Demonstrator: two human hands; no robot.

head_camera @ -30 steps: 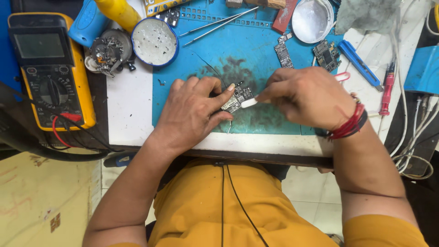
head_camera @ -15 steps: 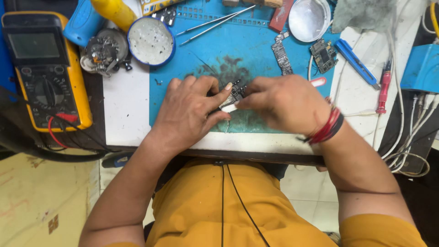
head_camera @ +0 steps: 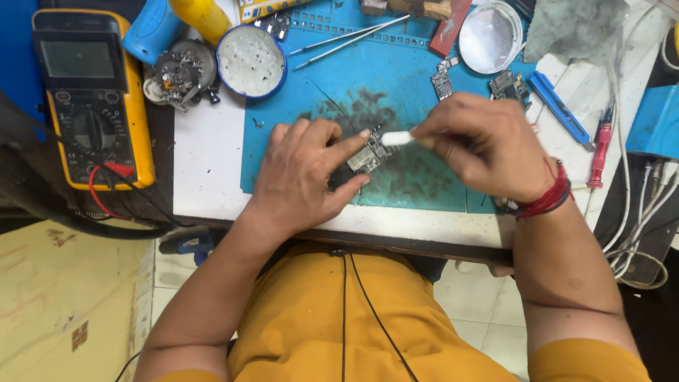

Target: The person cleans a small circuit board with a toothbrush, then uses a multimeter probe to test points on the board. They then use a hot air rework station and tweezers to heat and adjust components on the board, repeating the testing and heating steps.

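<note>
Cleaning a small circuit board on the blue mat

The left hand (head_camera: 304,177) pinches the small circuit board (head_camera: 368,157) between forefinger and thumb, just above the blue mat (head_camera: 417,85); the right hand (head_camera: 488,145) is closed around a white-tipped tool (head_camera: 397,139), its tip touching the board's upper edge; the step in hand looks like wiping or scrubbing the board; the next stroke seems to call for a steady pinch and light pressure; beyond the left hand sit a round white tin (head_camera: 250,61) and a yellow multimeter (head_camera: 88,95); tweezers (head_camera: 353,39) lie farther up the desk (head_camera: 205,155).
</note>
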